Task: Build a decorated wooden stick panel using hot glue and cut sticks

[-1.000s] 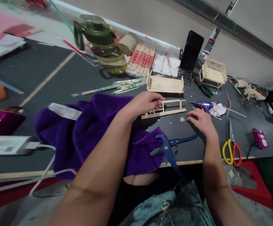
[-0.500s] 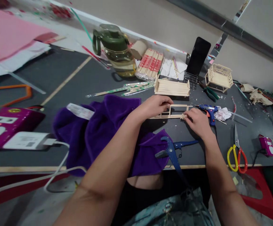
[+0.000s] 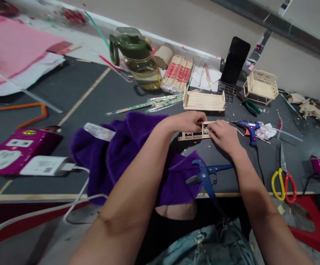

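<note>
A small wooden stick frame lies flat on the dark grey table. My left hand rests on the frame's upper rail with its fingers curled over it, holding it down. My right hand covers the frame's right end, its fingertips pinched on a tiny wooden flower-shaped piece set inside the frame's opening. Both forearms reach in from the bottom of the view over a purple cloth.
Blue cutters lie on the cloth at the table's front edge. A blue glue gun, yellow-and-red scissors, a stack of sticks, a wooden model chair, a phone on a stand, a green jug and a purple power strip surround the work.
My right hand picked up the small flower piece from the table and carried it left into the frame. My left hand stayed on the frame. The view shifted slightly.
</note>
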{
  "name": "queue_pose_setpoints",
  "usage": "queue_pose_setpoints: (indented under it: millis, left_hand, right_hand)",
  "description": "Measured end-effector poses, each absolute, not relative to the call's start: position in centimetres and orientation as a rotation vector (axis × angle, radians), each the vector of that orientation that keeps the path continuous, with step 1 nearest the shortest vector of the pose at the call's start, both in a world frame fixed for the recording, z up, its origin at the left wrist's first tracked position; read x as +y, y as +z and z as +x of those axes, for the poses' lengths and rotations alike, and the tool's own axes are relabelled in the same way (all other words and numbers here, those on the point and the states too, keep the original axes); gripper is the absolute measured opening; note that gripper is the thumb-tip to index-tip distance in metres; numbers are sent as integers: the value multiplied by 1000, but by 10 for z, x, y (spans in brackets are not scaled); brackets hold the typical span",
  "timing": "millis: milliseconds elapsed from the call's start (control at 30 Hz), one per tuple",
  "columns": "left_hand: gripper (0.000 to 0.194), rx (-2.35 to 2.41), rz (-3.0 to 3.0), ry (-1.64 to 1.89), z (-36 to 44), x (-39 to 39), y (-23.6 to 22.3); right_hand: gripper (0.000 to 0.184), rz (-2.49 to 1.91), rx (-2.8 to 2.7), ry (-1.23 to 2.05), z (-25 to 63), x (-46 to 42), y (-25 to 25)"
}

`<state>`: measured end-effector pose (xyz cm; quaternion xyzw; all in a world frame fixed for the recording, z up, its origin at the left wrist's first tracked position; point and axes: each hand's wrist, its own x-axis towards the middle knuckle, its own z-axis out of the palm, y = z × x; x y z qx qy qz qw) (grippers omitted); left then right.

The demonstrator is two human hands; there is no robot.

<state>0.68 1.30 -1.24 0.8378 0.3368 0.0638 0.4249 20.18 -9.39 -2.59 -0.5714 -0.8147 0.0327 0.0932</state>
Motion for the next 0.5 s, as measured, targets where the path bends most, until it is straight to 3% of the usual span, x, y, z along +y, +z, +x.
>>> queue_pose_setpoints:
  millis: [333, 500]
  left_hand:
    - [40, 770, 1818, 202, -3, 6, -24]
    - [37, 749, 1739, 277, -4, 7, -30]
  right_hand:
    - [21, -1666, -2390, 204, 201, -94, -29]
    - [22, -1677, -2407, 208, 199, -93, -31]
